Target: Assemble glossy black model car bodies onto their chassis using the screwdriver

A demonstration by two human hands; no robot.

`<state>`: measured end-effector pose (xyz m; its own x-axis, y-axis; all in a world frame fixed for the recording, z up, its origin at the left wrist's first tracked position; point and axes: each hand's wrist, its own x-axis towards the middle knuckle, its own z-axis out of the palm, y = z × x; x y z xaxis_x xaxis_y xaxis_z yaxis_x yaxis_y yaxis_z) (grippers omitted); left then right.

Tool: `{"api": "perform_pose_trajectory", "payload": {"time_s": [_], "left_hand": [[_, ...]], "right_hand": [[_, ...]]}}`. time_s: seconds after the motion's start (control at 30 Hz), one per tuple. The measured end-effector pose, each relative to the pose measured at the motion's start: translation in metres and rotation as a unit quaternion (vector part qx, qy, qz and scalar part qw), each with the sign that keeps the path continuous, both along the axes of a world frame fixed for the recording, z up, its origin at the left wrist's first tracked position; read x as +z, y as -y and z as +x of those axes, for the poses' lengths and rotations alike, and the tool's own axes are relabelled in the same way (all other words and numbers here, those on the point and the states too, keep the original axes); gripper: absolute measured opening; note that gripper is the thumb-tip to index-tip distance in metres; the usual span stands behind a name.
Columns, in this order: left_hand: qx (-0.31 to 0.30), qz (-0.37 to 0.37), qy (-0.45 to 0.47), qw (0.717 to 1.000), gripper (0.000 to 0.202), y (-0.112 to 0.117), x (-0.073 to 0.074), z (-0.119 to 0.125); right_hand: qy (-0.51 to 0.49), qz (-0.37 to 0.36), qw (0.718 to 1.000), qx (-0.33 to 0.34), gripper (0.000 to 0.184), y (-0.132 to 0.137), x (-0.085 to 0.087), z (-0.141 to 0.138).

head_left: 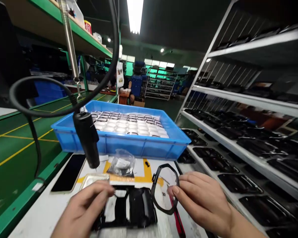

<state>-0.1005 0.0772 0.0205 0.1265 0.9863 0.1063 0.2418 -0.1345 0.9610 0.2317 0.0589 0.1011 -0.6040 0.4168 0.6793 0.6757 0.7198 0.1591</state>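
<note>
My right hand [203,198] pinches the rim of a black, roughly oval plastic ring [152,195] between thumb and fingers, holding it upright above the bench. Beside it, a black plastic housing with open cutouts [142,206] lies on the white work surface. My left hand [85,206] is over the housing's left end, thumb and fingertips drawn together; whatever may be between them is hidden. Under the ring and my right hand lies a red and black tool [179,224], partly covered. A black powered screwdriver [86,140] hangs from a spring beyond my left hand.
A blue tray [144,148] with rows of ring-shaped parts stands behind the bench. A phone [68,173] and a clear plastic bag [121,163] lie before it. To the right, a metal rack [238,96] holds black parts. A black cable [111,72] loops at upper left. A person [131,97] sits far back.
</note>
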Motion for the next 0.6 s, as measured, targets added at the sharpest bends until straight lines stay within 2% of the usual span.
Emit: {"api": "perform_pose_trajectory", "payload": {"time_s": [0.07, 0.1, 0.17, 0.23, 0.4, 0.6], "left_hand": [[-0.075, -0.033, 0.053, 0.995, 0.044, 0.006, 0.023, 0.027], [-0.105, -0.048, 0.074, 0.991, 0.044, 0.009, 0.030, 0.038], [-0.146, -0.079, 0.102, 0.981, 0.042, 0.016, 0.037, 0.052], [-0.173, -0.102, 0.112, 0.973, 0.040, 0.026, 0.037, 0.057], [-0.154, -0.124, 0.073, 0.978, 0.031, 0.049, 0.036, 0.060], [-0.136, -0.132, 0.041, 0.981, 0.032, 0.057, 0.036, 0.067]], "right_hand": [[0.004, 0.026, 0.999, 0.026, 0.013, 0.010, -0.003, -0.011], [0.018, 0.045, 0.998, 0.037, 0.014, 0.013, -0.004, -0.014], [0.056, 0.083, 0.993, 0.064, 0.010, 0.015, -0.007, -0.017], [0.079, 0.097, 0.988, 0.087, 0.006, 0.017, -0.011, -0.019], [0.054, 0.067, 0.988, 0.127, 0.008, 0.024, -0.028, -0.019], [0.017, 0.024, 0.987, 0.156, 0.014, 0.030, -0.042, -0.015]]}}
